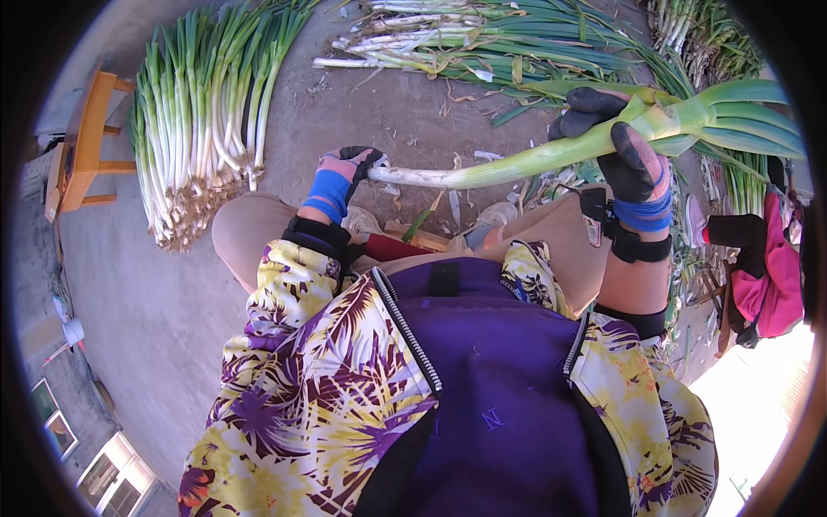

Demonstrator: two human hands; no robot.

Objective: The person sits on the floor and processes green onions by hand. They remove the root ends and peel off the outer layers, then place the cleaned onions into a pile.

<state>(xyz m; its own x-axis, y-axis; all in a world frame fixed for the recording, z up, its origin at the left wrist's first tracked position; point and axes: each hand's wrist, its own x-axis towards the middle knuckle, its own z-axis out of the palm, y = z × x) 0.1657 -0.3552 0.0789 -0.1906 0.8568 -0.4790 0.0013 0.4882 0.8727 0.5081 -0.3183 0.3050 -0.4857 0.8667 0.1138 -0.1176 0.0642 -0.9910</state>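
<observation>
A long leek [508, 165] lies level across my lap, its white root end to the left and its green leaves fanning out to the right. My left hand [346, 168], in a dark-tipped glove with a blue wrist cuff, is closed around the root end. Farther right, my right hand [633, 164], gloved alike, grips the green upper part, with its thumb in front and its fingers behind the stalk. An outer leaf [633, 110] stands a little away from the stalk there.
Trimmed leeks [211, 103] form a large bundle on the floor at left, beside a wooden stool [86, 146]. Untrimmed leeks [482, 39] lie in a heap ahead. Peeled scraps [455, 207] litter the floor by my shoes. Someone in pink clothing [775, 280] sits at right.
</observation>
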